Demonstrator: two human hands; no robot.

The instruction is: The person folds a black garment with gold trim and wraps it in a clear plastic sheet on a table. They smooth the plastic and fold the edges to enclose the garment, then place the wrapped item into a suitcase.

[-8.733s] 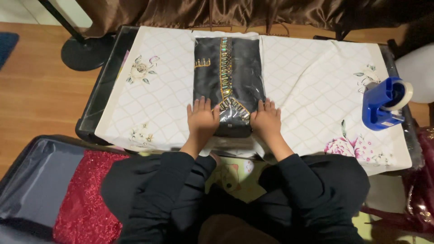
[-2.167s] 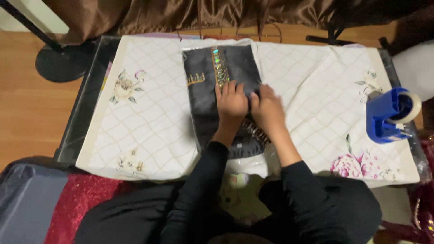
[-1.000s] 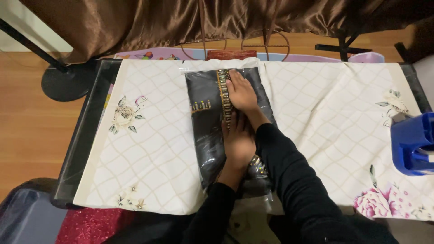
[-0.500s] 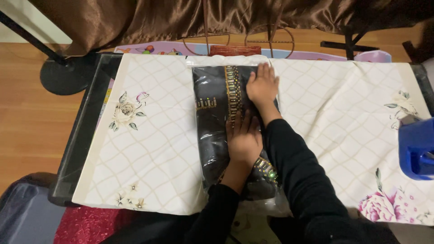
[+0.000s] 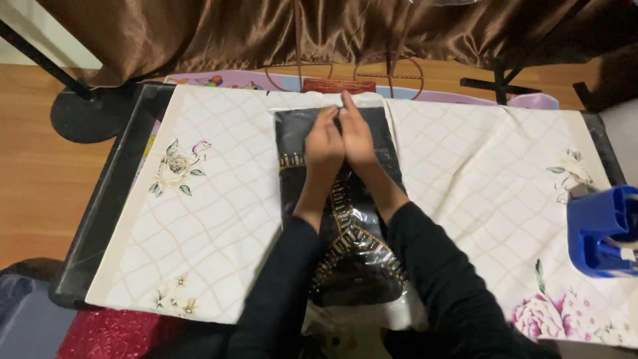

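Currently both palms flat on the garment: left hand and right hand side by side near its far end, fingers open, gripping nothing, likely pressing air out of the clear bag. It lies mid-table on the floral cloth, black, folded long, with gold bead trim down the middle. Blue tape dispenser at right edge.

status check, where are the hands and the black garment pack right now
Left hand and right hand side by side, pressing flat on the far end of the black garment pack. Pack lies on the white floral cloth. Blue tape dispenser far right, clear.
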